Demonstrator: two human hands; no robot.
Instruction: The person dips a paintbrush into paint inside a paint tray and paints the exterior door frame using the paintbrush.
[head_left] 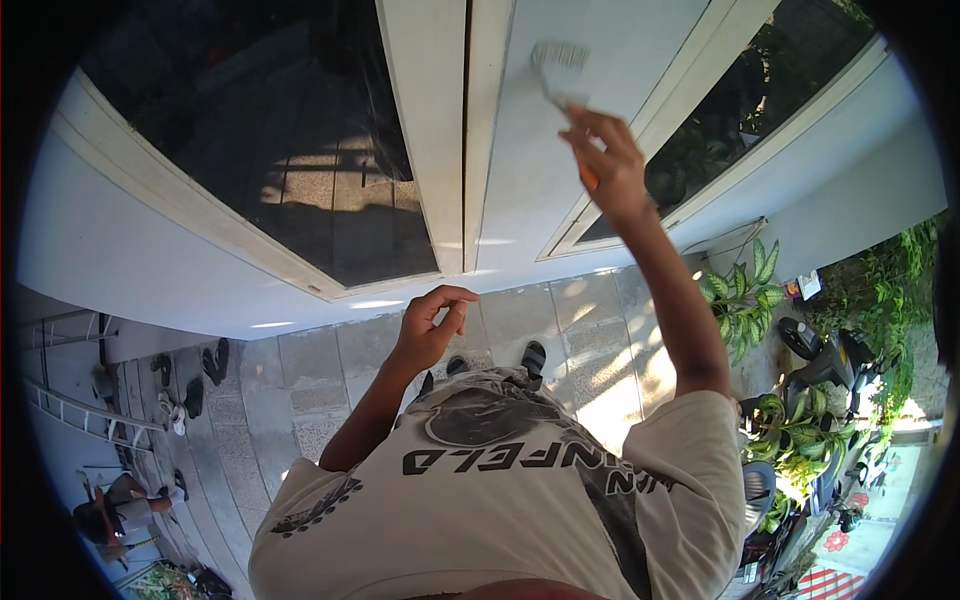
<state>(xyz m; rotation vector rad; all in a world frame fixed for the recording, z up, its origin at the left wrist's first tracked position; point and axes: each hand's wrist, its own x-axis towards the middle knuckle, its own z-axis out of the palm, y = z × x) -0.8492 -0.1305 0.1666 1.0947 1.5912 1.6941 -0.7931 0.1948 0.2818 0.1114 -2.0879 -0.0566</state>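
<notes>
My right hand [610, 165] is raised to the upper middle, its fingers closed around the orange handle of a small paint roller [562, 55]. The roller's pale head, blurred by motion, lies against the light blue-white wall panel [610, 45] between two cream window frames. Whether it touches the panel is hard to tell. Lower down, my left hand [432, 325] hovers in front of the wall's base. Its fingers are loosely curled, with a gap between thumb and forefinger, and nothing shows in it.
Dark glass panes [340, 210] flank the panel. On the paved floor [235, 440] lie several shoes and sandals [195, 397]. A metal ladder [90, 410] and another person [110, 510] are at the left. Leafy plants [745, 300] and a motorbike [825, 355] stand at the right.
</notes>
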